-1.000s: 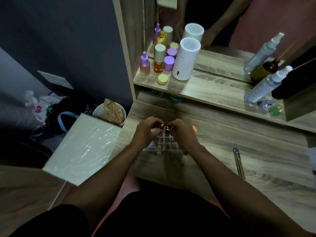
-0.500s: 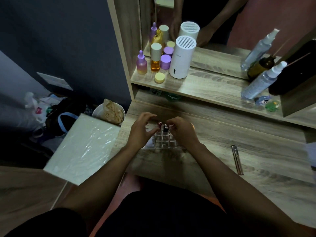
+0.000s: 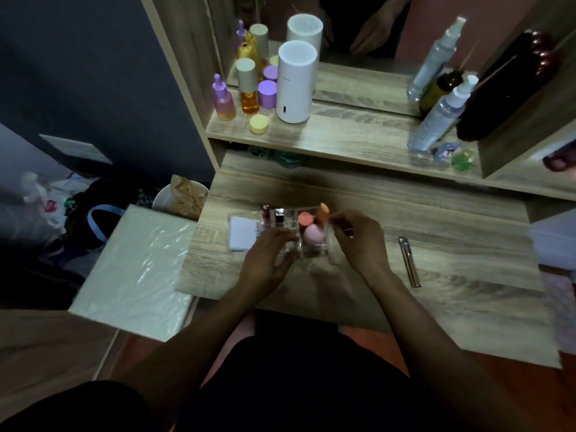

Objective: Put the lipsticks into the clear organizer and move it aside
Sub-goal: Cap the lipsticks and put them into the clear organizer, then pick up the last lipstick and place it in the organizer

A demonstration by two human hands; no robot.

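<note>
The clear plastic organizer (image 3: 291, 233) with small square compartments sits on the wood-grain dressing table (image 3: 436, 244), near its left edge. Two lipsticks stand upright in its far-left compartments: a dark red one (image 3: 265, 213) and a black-capped one (image 3: 279, 216). Its right section holds a round pink makeup sponge (image 3: 314, 234), a coral sponge (image 3: 304, 219) and an orange one (image 3: 322, 212). The left hand (image 3: 269, 260) rests against the organizer's near side, fingers loosely curled. The right hand (image 3: 358, 238) is just beside its right end, thumb and forefinger pinched; whether they grip anything is unclear. A slim metallic tube (image 3: 409, 261) lies well to the right.
</note>
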